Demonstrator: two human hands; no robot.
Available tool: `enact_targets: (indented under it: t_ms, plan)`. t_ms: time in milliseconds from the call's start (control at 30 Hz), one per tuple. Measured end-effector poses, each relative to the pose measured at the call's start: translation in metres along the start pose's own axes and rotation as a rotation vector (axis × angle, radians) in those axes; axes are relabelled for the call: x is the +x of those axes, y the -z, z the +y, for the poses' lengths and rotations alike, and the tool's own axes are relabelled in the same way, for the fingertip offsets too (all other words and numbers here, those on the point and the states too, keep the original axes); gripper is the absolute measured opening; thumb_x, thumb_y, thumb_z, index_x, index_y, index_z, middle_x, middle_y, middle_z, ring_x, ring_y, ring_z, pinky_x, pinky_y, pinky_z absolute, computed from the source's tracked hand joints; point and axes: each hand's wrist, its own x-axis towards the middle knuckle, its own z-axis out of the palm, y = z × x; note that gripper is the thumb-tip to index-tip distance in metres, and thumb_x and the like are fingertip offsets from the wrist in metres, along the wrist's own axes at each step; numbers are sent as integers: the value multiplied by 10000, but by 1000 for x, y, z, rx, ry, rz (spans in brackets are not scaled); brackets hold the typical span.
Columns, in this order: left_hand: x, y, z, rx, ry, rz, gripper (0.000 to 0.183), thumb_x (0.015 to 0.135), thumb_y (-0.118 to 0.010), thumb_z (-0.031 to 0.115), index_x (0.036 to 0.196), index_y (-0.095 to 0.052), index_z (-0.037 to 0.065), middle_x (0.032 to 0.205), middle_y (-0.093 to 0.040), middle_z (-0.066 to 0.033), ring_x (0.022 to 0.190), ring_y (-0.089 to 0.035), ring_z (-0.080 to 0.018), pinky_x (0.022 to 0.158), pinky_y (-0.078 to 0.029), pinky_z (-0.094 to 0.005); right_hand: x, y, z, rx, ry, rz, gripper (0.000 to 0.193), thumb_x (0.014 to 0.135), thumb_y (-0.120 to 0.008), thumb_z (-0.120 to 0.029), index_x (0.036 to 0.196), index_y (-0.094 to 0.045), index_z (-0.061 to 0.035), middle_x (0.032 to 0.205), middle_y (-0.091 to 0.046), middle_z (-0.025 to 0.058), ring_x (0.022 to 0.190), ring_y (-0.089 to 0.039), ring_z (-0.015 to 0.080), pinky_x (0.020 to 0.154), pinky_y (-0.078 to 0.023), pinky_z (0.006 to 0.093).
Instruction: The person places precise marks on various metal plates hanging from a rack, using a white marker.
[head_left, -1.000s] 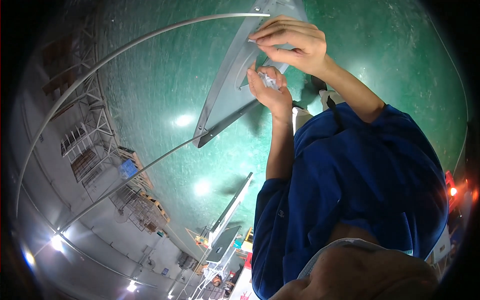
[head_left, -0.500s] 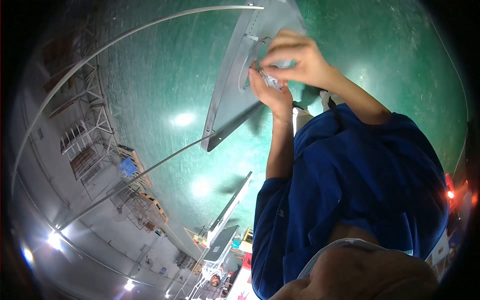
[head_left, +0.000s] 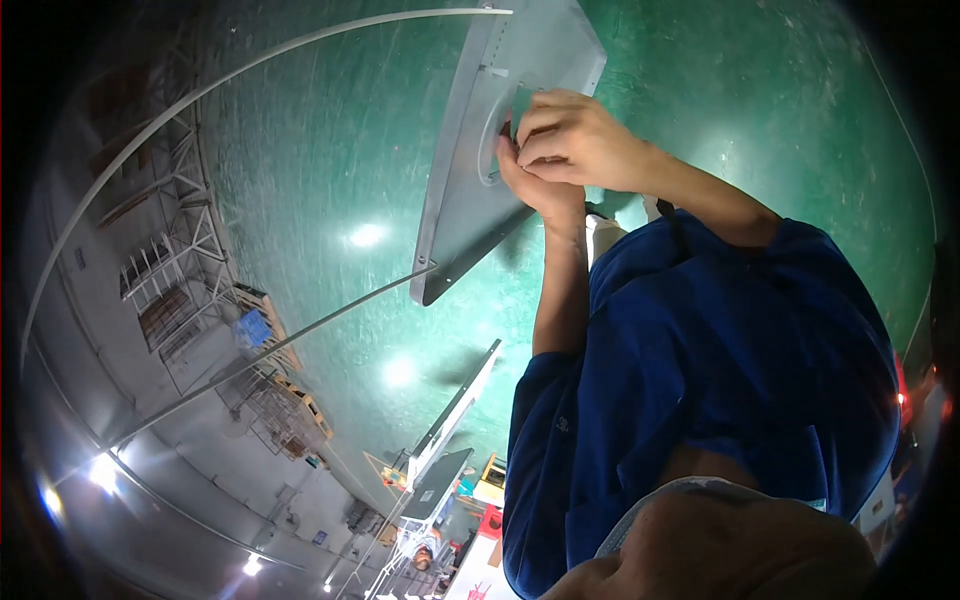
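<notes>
We look down on a green floor [head_left: 320, 200], glossy and scuffed, bent by the wide lens and filling most of the view. Around its left side curves a dim, grey workshop wall [head_left: 215, 500], with metal framework [head_left: 165, 285] along the floor's edge. The wearer's blue top [head_left: 720, 350] takes up the lower right. One long grey metal panel [head_left: 450, 215], tilted, is above the floor at upper centre, in front of the wearer; a rounded outline marks its face. Two slender rods meet it: a curved upper rod [head_left: 440, 13] at its top and a straighter lower rod [head_left: 330, 318] near its bottom corner. Farther off, at lower centre, we count one narrow panel [head_left: 455, 415] and one distant person [head_left: 422, 555].

Two bare hands meet in front of the panel. The left hand [head_left: 540, 190] is below, its fingers curved upward; the right hand [head_left: 578, 140] lies over it, fingers bent, the two touching. The right covers the left palm, so we cannot tell what either is pinching. Smallest of all, one whitish piece [head_left: 493, 71] sits on the panel's upper part, apart from both hands.
</notes>
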Motion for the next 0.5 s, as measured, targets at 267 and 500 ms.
enact_targets:
  t_ms: [267, 500]
  plan:
    - [-4, -11, 2, 43, -15, 169, 403, 928, -315, 330, 1142, -422, 5, 725, -472, -18, 548, -416, -85, 420, -297, -201, -4, 4, 2, 515, -434, 88, 77, 773, -634, -55, 845, -639, -28, 760, -606, 38, 686, -587, 145, 603, -460, 259]
    - [-10, -26, 7, 55, -15, 153, 370, 933, -343, 342, 1126, -442, 43, 638, -357, 28, 483, -316, -60, 409, -242, -194, 9, 15, 8, 498, -549, 328, 116, 773, -632, -5, 887, -628, 15, 739, -614, 42, 692, -618, 118, 656, -496, 228]
